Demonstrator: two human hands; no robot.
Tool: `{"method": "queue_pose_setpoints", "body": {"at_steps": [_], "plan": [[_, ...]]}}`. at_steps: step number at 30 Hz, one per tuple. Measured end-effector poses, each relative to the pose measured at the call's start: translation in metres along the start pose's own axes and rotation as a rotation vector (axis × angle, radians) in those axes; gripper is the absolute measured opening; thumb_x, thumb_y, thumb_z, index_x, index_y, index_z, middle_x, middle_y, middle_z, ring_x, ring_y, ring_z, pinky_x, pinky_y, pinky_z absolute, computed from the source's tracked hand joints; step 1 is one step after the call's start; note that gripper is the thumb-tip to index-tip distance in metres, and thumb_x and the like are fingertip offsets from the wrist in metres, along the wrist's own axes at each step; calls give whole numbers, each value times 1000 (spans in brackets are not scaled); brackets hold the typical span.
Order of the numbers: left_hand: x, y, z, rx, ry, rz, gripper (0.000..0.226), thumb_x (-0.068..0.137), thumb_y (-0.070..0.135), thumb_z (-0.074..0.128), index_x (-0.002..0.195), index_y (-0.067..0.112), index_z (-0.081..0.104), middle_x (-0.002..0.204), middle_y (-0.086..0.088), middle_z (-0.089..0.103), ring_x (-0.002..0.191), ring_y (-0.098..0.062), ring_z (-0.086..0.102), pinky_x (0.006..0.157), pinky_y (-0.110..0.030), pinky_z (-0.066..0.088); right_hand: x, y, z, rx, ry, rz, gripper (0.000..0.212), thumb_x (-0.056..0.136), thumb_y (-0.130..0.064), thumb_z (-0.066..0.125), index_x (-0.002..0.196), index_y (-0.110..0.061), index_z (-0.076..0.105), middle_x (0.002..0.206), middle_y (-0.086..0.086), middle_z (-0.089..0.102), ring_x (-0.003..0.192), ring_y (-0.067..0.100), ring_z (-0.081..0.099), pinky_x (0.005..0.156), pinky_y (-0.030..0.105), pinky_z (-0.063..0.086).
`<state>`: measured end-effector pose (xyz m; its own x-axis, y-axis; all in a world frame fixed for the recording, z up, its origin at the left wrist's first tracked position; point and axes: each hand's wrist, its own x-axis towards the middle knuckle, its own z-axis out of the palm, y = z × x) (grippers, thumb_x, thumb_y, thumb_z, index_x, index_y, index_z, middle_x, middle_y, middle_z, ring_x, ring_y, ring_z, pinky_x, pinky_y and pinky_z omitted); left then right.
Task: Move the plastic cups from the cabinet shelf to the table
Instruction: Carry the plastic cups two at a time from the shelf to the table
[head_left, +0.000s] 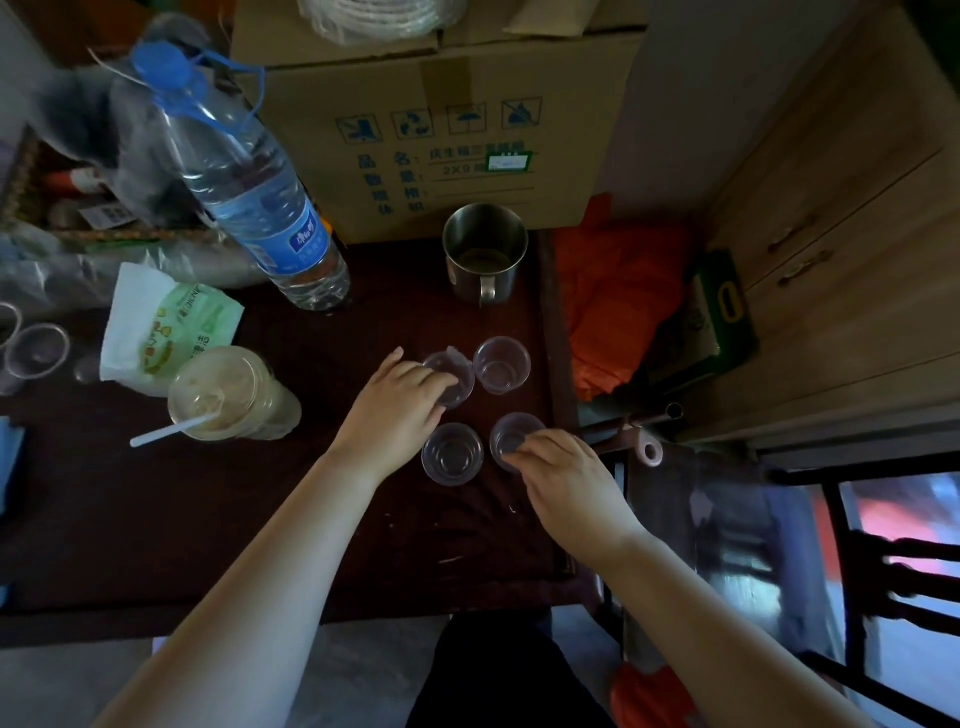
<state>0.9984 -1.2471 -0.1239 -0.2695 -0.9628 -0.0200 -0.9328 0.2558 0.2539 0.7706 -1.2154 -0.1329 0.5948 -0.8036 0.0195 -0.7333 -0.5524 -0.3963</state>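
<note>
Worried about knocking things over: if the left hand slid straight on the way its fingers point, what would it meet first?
Probably the far-right plastic cup, just beyond the cup that the left hand already touches; depth is uncertain.

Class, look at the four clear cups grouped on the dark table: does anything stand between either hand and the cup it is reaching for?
Nothing visible does. The left hand already touches the far-left cup, and the right hand touches the near-right cup.
</note>
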Motion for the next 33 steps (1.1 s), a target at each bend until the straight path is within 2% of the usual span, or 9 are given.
{"method": "queue_pose_setpoints", "body": {"at_steps": [6,12,17,21,24,26,29,33], "plan": [[-22,28,-39,-33,88,-28,30,87,15,60,116,13,60,108,-3,66,105,-19,58,110,-39,30,-3,-16,-30,90,57,22,25,83,-7,60,106,-15,65,103,-1,64,100,20,57,83,37,52],[-65,61,-100,-59,194,52,30,87,20,58,116,14,60,110,2,63,108,-15,55,103,-31,39,-13,-44,-81,86,221,55,26,87,-15,59,113,-14,62,109,-2,62,102,16,54,76,31,52],[-94,73,-148,-72,292,169,27,87,21,58,111,13,64,105,3,65,103,-9,52,102,-18,29,-45,-85,-129,27,409,130,28,90,-24,55,115,-13,61,109,0,62,101,17,54,83,30,49],[-120,77,-167,-113,303,290,32,88,29,47,112,13,63,106,1,65,107,-8,46,103,-14,20,-82,-129,-143,-57,513,263,32,92,-31,51,118,-14,60,111,0,62,100,18,54,87,29,47],[-144,81,-176,-140,272,381,33,87,30,48,111,12,64,107,-1,65,110,-11,46,104,-15,21,-117,-169,-136,-86,567,388,37,91,-37,48,120,-15,59,113,-1,61,102,15,53,89,20,39],[-161,86,-178,-127,229,455,34,86,32,49,111,13,63,110,0,64,114,-13,47,106,-22,25,-142,-193,-126,-118,589,494,39,89,-39,49,121,-17,57,115,-2,59,106,13,50,89,17,35],[-185,105,-181,-152,151,536,38,84,39,47,113,18,62,115,5,61,120,-14,46,103,-32,37,-183,-227,-118,-165,633,634,43,88,-40,51,121,-14,57,117,2,60,108,17,51,91,20,35],[-217,160,-185,-167,131,742,42,85,40,45,114,15,61,116,1,62,120,-18,47,106,-34,33,-254,-266,-123,-238,686,795,48,87,-43,48,123,-14,55,121,4,59,112,21,51,97,31,40]]}}
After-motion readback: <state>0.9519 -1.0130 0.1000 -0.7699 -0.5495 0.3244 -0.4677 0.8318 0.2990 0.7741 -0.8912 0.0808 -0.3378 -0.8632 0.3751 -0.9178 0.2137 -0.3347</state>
